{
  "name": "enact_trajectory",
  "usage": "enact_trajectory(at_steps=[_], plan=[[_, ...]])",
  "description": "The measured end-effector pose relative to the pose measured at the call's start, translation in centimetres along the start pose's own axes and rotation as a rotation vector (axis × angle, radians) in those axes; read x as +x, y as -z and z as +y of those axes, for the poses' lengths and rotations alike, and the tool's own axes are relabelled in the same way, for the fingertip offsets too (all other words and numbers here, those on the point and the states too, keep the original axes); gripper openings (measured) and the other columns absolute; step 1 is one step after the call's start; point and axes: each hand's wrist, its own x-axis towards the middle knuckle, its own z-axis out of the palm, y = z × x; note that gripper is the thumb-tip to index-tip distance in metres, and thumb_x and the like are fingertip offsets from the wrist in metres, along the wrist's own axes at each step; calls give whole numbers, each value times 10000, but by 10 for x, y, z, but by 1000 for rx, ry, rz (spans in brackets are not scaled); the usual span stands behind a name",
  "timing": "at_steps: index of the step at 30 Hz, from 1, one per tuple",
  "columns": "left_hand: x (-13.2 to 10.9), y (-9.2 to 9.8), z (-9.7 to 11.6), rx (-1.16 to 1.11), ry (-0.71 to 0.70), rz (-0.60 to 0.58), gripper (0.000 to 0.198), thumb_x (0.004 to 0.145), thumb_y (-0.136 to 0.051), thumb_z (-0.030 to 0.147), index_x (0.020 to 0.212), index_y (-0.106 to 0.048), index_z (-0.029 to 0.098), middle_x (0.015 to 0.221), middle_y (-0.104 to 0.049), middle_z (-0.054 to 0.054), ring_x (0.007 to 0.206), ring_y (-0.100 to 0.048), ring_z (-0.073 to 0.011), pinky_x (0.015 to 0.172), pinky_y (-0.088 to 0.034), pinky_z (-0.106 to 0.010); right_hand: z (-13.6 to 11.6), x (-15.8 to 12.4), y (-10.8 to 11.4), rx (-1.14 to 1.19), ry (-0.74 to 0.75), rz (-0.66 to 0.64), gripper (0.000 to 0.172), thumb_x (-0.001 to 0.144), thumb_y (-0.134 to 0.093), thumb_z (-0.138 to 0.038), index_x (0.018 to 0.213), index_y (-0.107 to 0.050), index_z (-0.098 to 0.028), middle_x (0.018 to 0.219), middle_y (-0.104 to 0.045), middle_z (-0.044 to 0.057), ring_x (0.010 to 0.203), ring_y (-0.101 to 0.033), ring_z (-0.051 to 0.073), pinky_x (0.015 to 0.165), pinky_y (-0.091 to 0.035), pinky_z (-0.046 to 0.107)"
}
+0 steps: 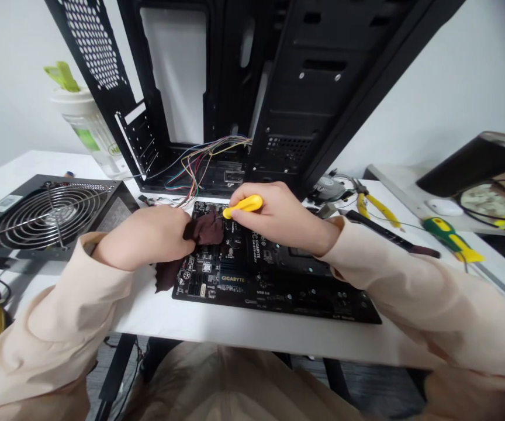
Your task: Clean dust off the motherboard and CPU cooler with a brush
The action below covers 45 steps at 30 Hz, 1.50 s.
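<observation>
Two bare hands work over a black Gigabyte motherboard [252, 275] lying flat on a white table [252, 333], and we show the board near the table's front edge, directly before the wearer. We see the left hand [142, 240] at the board's left edge, its fingers [177, 231] curled and pressed together, pinching a dark brown cloth [203, 229] whose lower end hangs onto the tabletop beside the board. The right hand [274, 216] lies just beside the cloth, its thumb and fingers [239, 204] pinching a small yellow-handled screwdriver [246, 204], with the short tip pointed down toward the cloth. Behind the board we note an upright black computer case [217, 76] with coloured wires [204, 166] gathered at its base. To the left lies a power supply unit [51, 213] with its chrome fan grille facing up, and a plastic cup [83, 128] stands behind it. To the right we identify yellow-handled pliers [377, 207], a black-handled tool [388, 234], a green-and-yellow screwdriver [452, 240] and, farther back, a white computer mouse [443, 207]
</observation>
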Motion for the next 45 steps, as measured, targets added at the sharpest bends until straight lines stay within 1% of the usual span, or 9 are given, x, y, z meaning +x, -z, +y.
enact_trajectory(at_steps=[2, 4, 8, 12, 14, 17, 23, 35, 45], plan=[[-2, 5, 1, 6, -5, 0, 179, 711, -462, 350, 693, -543, 191, 643, -589, -63, 602, -582, -243, 556, -394, -331, 0, 2, 0, -6, -10, 6, 94, 757, -566, -190, 767, -645, -142, 653, -620, -16, 566, -493, 82, 604, -374, 218], [-5, 9, 1, -92, -52, -14, 186, 720, -461, 305, 829, -582, 215, 751, -639, -31, 651, -610, -210, 576, -432, -299, -1, 4, 0, -7, -23, 6, 83, 746, -572, -183, 755, -644, -143, 621, -597, -27, 537, -459, 72, 591, -362, 213], [-13, 13, 3, -837, -127, -82, 266, 742, -542, 280, 1004, -521, 242, 774, -658, 7, 556, -616, -166, 490, -455, -246, 0, 8, 1, 12, -27, -3, 84, 733, -574, -183, 742, -642, -137, 619, -589, -25, 535, -450, 70, 580, -353, 210], [-14, 14, 8, -1425, -65, 195, 375, 685, -672, 232, 1028, -521, 201, 819, -646, -15, 540, -607, -146, 456, -473, -222, 2, 8, 1, 22, -48, 8, 106, 735, -566, -202, 746, -642, -129, 607, -586, -19, 536, -461, 77, 558, -350, 211], [-8, 14, 10, -1600, -37, 360, 332, 670, -628, 121, 989, -548, 167, 811, -625, -15, 583, -600, -125, 530, -521, -227, 3, 8, 1, 15, -37, 16, 99, 731, -568, -196, 733, -640, -129, 593, -582, -21, 526, -455, 76, 552, -351, 213], [2, 13, 11, -1807, 7, 457, 245, 703, -518, 39, 927, -546, 133, 750, -583, -16, 600, -573, -111, 597, -553, -259, 1, 8, 1, 6, -24, 17, 85, 720, -574, -174, 723, -644, -125, 593, -593, -21, 521, -462, 73, 550, -355, 214], [4, 11, 14, -1915, -33, 421, 167, 756, -451, 46, 851, -555, 135, 737, -577, -21, 622, -570, -113, 603, -564, -263, -10, 3, 3, -67, 26, -41, 87, 734, -585, -163, 755, -663, -134, 630, -628, -17, 542, -505, 77, 578, -372, 212], [-2, 7, 18, -1833, -144, 413, 226, 698, -374, 41, 776, -580, 92, 642, -574, -50, 528, -558, -131, 503, -496, -233, -36, -12, 4, -64, 142, -146, 66, 735, -561, -124, 707, -601, -169, 643, -631, -42, 553, -513, 64, 589, -378, 200], [-1, 8, 22, -1859, -76, 417, 256, 621, -353, 32, 727, -579, 87, 682, -556, -42, 571, -544, -96, 549, -430, -189, -42, -21, 9, -26, 136, -185, 85, 772, -540, -173, 700, -580, -191, 663, -645, -30, 551, -536, 73, 584, -397, 213]])
